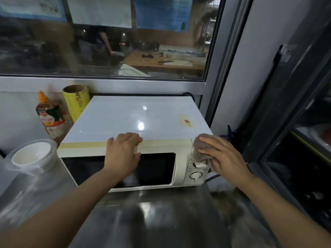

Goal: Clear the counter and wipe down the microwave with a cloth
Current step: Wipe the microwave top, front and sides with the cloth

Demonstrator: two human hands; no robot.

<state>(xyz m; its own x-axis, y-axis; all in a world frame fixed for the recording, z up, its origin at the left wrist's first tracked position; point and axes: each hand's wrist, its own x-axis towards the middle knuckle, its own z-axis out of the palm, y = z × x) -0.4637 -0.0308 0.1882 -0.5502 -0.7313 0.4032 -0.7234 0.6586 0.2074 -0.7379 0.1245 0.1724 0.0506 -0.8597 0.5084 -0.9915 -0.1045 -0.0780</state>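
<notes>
Microwave [136, 119], white and single, is seen on a steel worktop [152, 217] below a window [107, 42]. Its upper front edge is grasped by the left hand [123, 153], fingers curled over the top. One brown cloth [200, 149] is pressed against the control panel by the right hand [222, 154], fingers straight and flat on it (two dials [196, 175] are partly visible beneath). To the left are counted one sauce bottle [50, 119], one yellow film roll [76, 101] and one white bowl [31, 153] nested in a clear container [21, 169].
</notes>
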